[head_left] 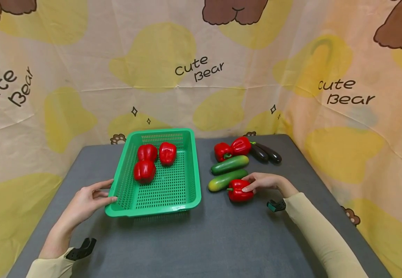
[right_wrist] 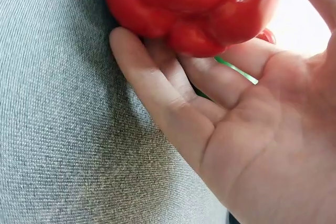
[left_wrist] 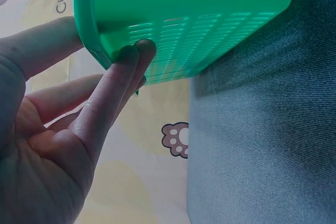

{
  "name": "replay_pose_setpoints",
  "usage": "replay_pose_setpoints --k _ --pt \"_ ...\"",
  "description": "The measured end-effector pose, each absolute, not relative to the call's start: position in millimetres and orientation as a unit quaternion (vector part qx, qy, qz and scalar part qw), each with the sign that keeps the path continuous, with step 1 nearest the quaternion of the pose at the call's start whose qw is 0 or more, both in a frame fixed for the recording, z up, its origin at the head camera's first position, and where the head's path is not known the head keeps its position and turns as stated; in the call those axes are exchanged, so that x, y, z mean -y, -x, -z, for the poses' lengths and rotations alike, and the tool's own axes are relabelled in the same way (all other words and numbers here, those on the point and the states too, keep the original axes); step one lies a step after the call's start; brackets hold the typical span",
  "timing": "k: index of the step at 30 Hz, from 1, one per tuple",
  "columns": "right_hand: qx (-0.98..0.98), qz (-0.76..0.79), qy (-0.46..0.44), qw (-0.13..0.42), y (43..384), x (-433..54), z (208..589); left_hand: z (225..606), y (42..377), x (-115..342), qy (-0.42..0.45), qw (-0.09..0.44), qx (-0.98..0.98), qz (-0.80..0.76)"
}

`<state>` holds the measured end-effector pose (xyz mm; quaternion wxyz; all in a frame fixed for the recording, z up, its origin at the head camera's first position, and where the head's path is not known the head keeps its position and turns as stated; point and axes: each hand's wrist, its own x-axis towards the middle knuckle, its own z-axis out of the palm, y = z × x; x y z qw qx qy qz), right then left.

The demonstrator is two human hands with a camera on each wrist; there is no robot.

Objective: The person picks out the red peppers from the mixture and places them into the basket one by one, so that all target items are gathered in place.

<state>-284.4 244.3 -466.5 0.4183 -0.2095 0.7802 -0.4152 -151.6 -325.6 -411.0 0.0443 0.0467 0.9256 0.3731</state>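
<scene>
My left hand [head_left: 86, 202] holds the left rim of a green plastic basket [head_left: 198, 181], thumb on the rim and fingers against the perforated outer wall [left_wrist: 226, 30] in the left wrist view. Inside the basket lie three red bell peppers [head_left: 144, 172], grouped toward its far left. At the right, my right hand [head_left: 267, 181] grips another red bell pepper [head_left: 237, 193], which lies on its side with its stem pointing left. In the right wrist view, fingers curl beneath and behind this bell pepper [right_wrist: 184, 3]; its far side is hidden.
Two green cucumbers [head_left: 229, 165] lie just behind the gripped pepper. Beyond them are two more red bell peppers [head_left: 241, 146] and two dark eggplants [head_left: 272, 153]. The grey tabletop [head_left: 201, 247] meets a printed cloth backdrop [head_left: 152, 77] at the back and sides.
</scene>
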Motion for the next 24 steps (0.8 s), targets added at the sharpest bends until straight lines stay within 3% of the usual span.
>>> replay_pose_setpoints --k 8,17,24 --pt "-0.772 0.431 0.208 0.418 287 -245 467 411 151 325 -0.045 0.042 -0.928 -0.367" --pt "-0.8 0.434 0.194 0.367 282 -246 455 411 151 325 -0.047 0.043 -0.925 -0.373" --pt "-0.778 0.481 0.182 0.361 281 -247 442 411 151 326 -0.048 0.041 -0.926 -0.373"
